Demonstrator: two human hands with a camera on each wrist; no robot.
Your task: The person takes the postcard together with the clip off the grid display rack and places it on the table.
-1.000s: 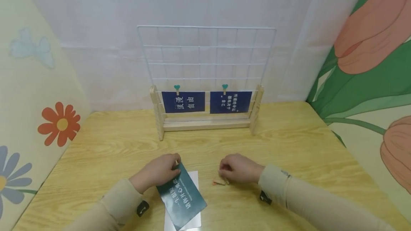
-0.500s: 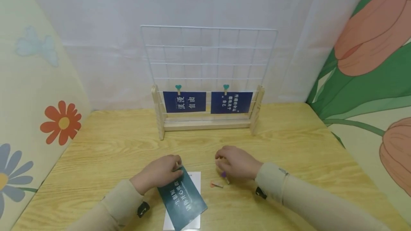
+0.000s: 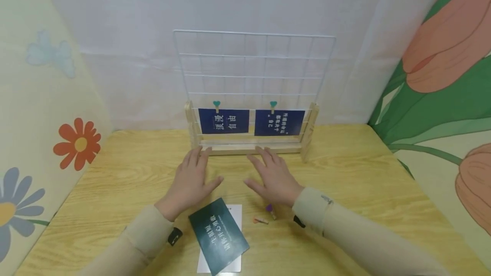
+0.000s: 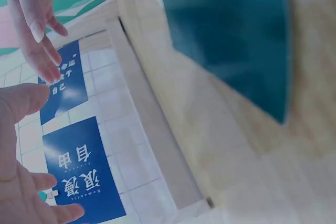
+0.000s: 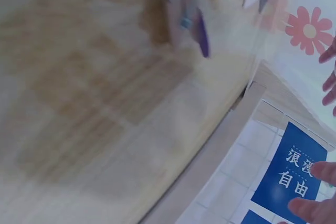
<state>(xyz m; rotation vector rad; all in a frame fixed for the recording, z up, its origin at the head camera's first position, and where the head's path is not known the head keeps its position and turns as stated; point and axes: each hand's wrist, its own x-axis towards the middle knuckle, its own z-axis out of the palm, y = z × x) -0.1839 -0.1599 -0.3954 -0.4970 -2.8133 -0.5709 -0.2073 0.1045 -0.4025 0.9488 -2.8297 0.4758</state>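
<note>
My left hand [image 3: 189, 184] hovers over the table with spread fingers, beyond a teal postcard [image 3: 219, 237] that lies askew on a white card [image 3: 236, 263]. To its right, my right hand [image 3: 277, 178] is likewise spread and holds nothing. Just below the right hand lie a clothespin with a purple heart [image 3: 270, 210] and one with an orange heart [image 3: 261, 221]. Both hands' fingertips reach toward the wooden base of the white wire grid [image 3: 251, 76]. A left blue card [image 3: 224, 121] and a right blue card [image 3: 279, 123] hang there from teal heart clothespins.
The grid stands upright in a wooden stand [image 3: 251, 150] toward the back of the wood-grain table [image 3: 126, 173]. A white cloth [image 3: 126, 84] hangs behind it. Panels with painted flowers [image 3: 80, 144] close in both sides.
My left hand has let go of the teal postcard and moved forward. My right hand has left the clothespins and moved forward too, fingers now spread.
</note>
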